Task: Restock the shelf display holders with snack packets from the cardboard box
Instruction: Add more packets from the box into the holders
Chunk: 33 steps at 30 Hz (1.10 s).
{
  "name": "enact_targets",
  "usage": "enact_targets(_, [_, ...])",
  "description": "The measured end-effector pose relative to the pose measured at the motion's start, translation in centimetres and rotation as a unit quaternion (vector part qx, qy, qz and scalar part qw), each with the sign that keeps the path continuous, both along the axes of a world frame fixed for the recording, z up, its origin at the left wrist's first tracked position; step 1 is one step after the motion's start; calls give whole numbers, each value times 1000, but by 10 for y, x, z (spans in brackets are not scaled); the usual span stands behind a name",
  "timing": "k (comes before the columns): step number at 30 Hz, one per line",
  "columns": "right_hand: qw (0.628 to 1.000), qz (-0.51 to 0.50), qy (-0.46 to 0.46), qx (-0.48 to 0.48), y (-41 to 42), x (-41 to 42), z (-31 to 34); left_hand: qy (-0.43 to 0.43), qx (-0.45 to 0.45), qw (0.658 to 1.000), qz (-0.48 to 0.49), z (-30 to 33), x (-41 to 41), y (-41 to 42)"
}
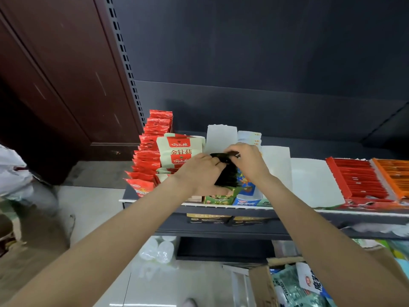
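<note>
Left forearm extends diagonally up from the lower left; the left hand (199, 171) is over the front of the shelf (221, 206), fingers curled round the near side of a stack of dark snack packets (225, 173) — grasping it. The right forearm comes up from the lower right; the right hand (245, 160) is arched over the top of the same stack, fingertips pinching its upper edge. The stack stands upright above the green display holder (218, 198), just left of the blue holder (246, 201).

Left of the hands, red packets (150, 156) run in a row to the shelf's left end, with cream packets (179, 151) beside them, touching the left hand's edge. Behind the hands stand white holder backs (221, 138). Right of the hands lies open white shelf surface (314, 180), then red (358, 180) and orange trays (394, 176) at the far right. The cardboard box (263, 286) sits on the floor at lower right — packets visible inside, under the right forearm.
</note>
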State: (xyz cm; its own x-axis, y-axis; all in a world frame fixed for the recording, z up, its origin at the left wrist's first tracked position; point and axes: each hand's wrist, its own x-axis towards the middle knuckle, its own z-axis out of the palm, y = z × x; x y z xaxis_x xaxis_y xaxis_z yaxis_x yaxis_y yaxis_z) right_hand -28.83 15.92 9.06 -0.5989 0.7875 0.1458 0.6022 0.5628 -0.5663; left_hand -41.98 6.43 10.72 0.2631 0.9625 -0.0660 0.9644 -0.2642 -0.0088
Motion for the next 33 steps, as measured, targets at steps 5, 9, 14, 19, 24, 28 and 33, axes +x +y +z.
enact_targets(5, [997,37,-25,-67,-4,11,5,-76,3,997,31,8,8,-7])
enact_targets(9, [990,-40,93,-102,-23,45,11,-129,97,986,42,4,25,-17])
enact_targets(14, [981,-99,130,-104,-56,113,0,-199,162,966,25,-13,85,-34])
enact_targets(19, [979,-120,97,-133,-94,196,-26,-317,112,941,48,-35,175,-58])
enact_targets(24, [980,-138,-21,-143,-129,280,-72,-392,-10,910,137,-79,259,-83])
enact_targets(28, [963,-105,-157,-193,-149,329,-117,-364,-148,894,214,-117,309,-95])
enact_targets(33, [920,-34,-316,-228,-172,356,-156,-156,-285,928,185,-169,335,-107])
